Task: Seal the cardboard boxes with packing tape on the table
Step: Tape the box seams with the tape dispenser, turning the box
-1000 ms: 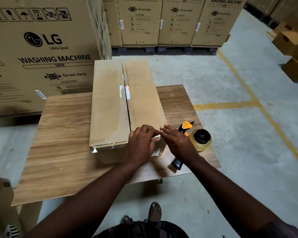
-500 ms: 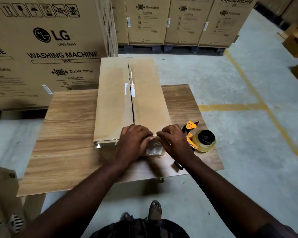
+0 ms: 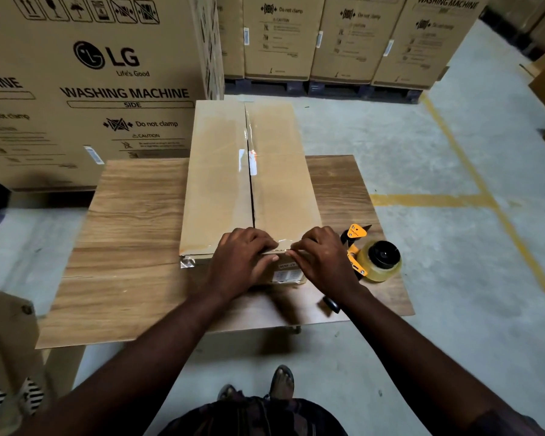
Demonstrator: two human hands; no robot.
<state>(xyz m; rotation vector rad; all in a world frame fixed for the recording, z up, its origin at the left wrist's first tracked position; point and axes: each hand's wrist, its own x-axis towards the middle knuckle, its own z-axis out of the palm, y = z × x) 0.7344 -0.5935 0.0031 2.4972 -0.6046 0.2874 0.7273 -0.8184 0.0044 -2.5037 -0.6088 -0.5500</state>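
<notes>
- Hands: I see my left hand (image 3: pixel 243 262) and right hand (image 3: pixel 324 259) nearly fingertip to fingertip, fingers curled, each pinching the clear tape strip (image 3: pixel 280 244) at the box's near top edge.
- Cardboard box (image 3: pixel 221 184): lengthwise on the wooden surface (image 3: pixel 132 231).
- Tape dispenser (image 3: pixel 372 256): on the surface, just beside my right hand.
- Washing-machine cartons (image 3: pixel 92 89): behind.

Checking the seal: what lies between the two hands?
Head view: clear tape along the cardboard box edge, from left hand to right hand.
</notes>
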